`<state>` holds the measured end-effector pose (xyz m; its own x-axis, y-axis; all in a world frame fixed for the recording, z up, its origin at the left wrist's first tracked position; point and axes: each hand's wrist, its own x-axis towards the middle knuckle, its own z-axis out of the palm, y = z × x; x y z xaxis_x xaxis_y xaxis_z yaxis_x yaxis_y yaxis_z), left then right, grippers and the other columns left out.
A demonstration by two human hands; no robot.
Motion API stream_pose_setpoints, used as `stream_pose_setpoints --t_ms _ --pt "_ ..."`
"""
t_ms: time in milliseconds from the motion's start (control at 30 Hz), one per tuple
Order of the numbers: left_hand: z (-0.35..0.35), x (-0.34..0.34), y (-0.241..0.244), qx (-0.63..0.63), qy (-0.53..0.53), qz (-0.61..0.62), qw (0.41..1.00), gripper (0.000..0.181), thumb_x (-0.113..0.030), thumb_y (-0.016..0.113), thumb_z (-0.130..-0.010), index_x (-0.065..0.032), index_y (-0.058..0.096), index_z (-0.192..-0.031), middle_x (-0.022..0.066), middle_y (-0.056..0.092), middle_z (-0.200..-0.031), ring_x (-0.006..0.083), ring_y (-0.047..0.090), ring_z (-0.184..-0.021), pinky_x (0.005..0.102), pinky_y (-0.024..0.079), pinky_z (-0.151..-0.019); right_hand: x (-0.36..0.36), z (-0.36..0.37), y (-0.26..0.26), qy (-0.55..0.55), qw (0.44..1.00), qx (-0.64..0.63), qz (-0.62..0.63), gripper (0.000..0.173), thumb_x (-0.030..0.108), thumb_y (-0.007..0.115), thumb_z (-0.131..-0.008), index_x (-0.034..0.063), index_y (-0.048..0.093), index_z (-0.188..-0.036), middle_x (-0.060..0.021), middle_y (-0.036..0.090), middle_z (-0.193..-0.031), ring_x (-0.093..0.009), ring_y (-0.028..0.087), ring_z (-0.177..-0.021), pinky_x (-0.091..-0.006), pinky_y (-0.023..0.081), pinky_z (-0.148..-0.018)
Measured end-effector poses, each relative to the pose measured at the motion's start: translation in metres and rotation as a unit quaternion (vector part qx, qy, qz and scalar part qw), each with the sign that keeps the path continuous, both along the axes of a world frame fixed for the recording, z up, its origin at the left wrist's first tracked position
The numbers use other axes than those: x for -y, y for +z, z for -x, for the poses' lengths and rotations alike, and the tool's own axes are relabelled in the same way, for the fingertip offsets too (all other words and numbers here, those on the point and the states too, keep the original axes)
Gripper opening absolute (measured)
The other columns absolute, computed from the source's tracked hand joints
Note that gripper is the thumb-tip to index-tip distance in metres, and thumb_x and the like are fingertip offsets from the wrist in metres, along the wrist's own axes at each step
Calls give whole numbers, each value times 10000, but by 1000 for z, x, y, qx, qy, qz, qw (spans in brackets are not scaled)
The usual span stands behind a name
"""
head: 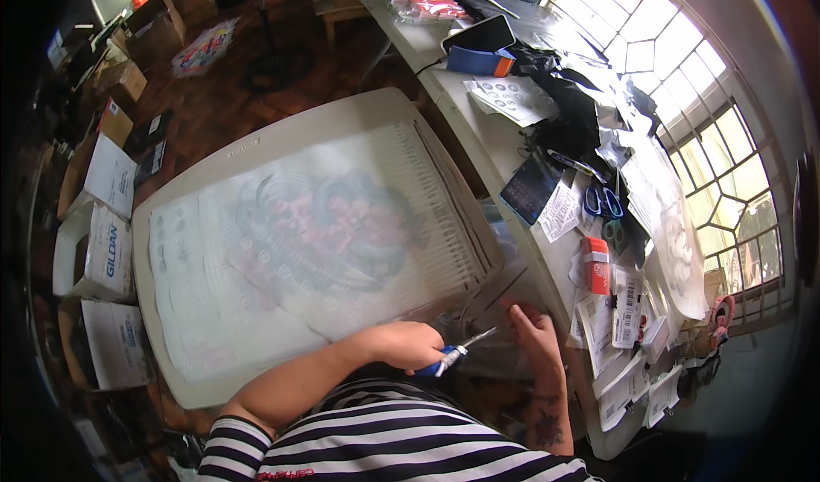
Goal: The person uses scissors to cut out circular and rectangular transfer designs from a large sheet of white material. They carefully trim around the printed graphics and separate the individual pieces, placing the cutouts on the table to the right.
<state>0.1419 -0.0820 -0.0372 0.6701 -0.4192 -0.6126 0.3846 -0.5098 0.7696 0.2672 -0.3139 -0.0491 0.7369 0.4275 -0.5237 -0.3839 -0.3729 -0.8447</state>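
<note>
My left hand (pixel 413 347) is closed around blue-handled scissors (pixel 453 355), whose metal blades point up and right towards my other hand. My right hand (pixel 535 331), with its thumb and fingertips pinched together, holds what looks like clear plastic film (pixel 493 354); the film's outline is hard to make out. Both hands are at the near right corner of a beige plastic table (pixel 192 162). On that table lies a stack of hazy translucent printed sheets (pixel 320 238), with a blurred coloured picture in the middle and layered edges on the right.
A long white table (pixel 477 142) at right holds a tablet-like device (pixel 530 187), blue-handled scissors (pixel 602 201), a red-orange box (pixel 596 265), a phone (pixel 480 35) and papers (pixel 512 98). Cardboard boxes (pixel 106 251) line the left. A wooden stool (pixel 339 14) stands beyond, near a barred window (pixel 724 174).
</note>
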Motion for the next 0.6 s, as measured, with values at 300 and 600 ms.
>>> stream_pose_setpoints --t_ms 300,600 --pt "6 12 -5 174 -36 -105 978 463 -475 527 -869 -40 678 -909 173 683 -839 368 643 -792 424 497 -716 17 -28 -42 36 997 18 72 287 316 667 -898 41 678 -980 20 614 -762 -73 514 -691 -238 411 -636" --pt "41 11 3 271 397 8 877 159 -138 713 -775 -38 691 -896 -9 614 -633 49 555 -587 230 448 -547 -115 64 -10 -142 949 56 -275 127 151 642 -937 26 620 -947 48 572 -803 -16 468 -706 -179 392 -635"
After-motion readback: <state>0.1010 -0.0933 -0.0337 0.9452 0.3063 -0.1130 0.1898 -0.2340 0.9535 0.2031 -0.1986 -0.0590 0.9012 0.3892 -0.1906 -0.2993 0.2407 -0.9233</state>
